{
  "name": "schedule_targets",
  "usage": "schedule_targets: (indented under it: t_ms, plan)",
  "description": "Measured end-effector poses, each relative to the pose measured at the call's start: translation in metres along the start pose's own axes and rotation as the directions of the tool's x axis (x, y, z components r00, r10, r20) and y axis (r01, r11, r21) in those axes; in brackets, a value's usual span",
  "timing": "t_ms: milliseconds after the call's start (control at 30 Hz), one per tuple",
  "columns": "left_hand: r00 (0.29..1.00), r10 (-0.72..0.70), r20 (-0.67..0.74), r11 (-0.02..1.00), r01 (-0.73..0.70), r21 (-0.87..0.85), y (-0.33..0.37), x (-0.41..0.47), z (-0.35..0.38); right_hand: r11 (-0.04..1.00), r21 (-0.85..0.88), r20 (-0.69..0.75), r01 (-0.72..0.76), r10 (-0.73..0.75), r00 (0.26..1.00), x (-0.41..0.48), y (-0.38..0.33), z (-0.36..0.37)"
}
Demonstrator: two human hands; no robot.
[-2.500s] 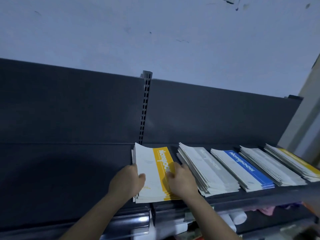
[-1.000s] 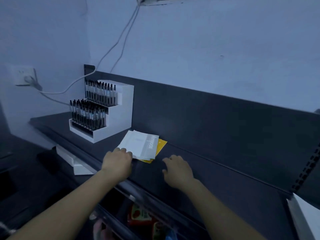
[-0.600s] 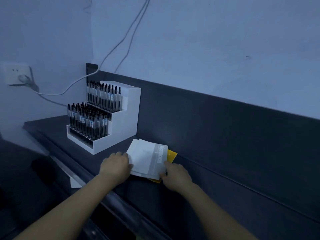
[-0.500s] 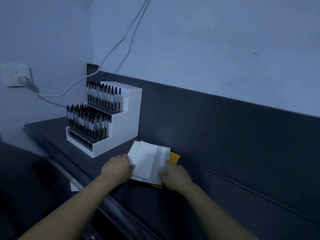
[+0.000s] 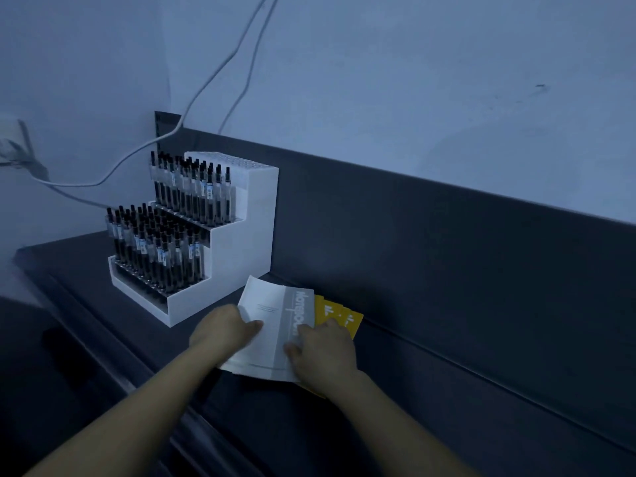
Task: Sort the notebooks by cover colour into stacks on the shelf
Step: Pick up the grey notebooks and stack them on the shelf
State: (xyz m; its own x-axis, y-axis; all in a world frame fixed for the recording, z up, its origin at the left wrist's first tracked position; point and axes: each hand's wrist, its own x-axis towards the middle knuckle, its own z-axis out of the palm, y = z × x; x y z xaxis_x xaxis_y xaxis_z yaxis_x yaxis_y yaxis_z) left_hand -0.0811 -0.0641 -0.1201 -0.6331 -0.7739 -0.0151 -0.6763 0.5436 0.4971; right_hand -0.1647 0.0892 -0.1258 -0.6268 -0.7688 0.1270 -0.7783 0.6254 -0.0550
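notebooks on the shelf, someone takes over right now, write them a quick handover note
Left hand: grips the left edge of the grey-banded notebook, thumb on the cover.
Right hand: curled at that notebook's right edge, thumb on the grey band; whether it truly grips is unclear.
Things: the grey-banded notebook lies on top of the yellow notebooks, on the dark shelf, right of the white pen stand.
Done: nothing sorted in this pile; the colours are mixed.
Left: separate grey from yellow and put each on a stack of its own colour; no such stacks are in view.
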Motion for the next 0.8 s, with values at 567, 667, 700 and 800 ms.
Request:
schedule_targets:
  t_ms: [567,667,700,800]
  plan:
    - [0.999,0.032,-0.013,0.838,-0.034,-0.545,0.001,-0.007,-0.014,0.793,0.564,0.042,-0.229,0.25,0.967,-0.003,-0.002,-0.005]
    - [1.0,0.02,0.009,0.759,-0.009,-0.652,0.004,-0.013,-0.021,0.658,0.674,0.121,-0.337,0.351,0.928,-0.009,-0.001,-0.018]
    - [1.0,0.022,0.017,0.736,-0.005,-0.676,0.008,-0.017,-0.024,0.613,0.715,0.12,-0.336,0.366,0.923,-0.012,-0.001,-0.022]
    - [0.998,0.055,0.025,0.678,-0.019,-0.735,0.025,-0.029,-0.031,0.454,0.839,0.096,-0.299,0.418,0.903,-0.024,-0.001,-0.039]
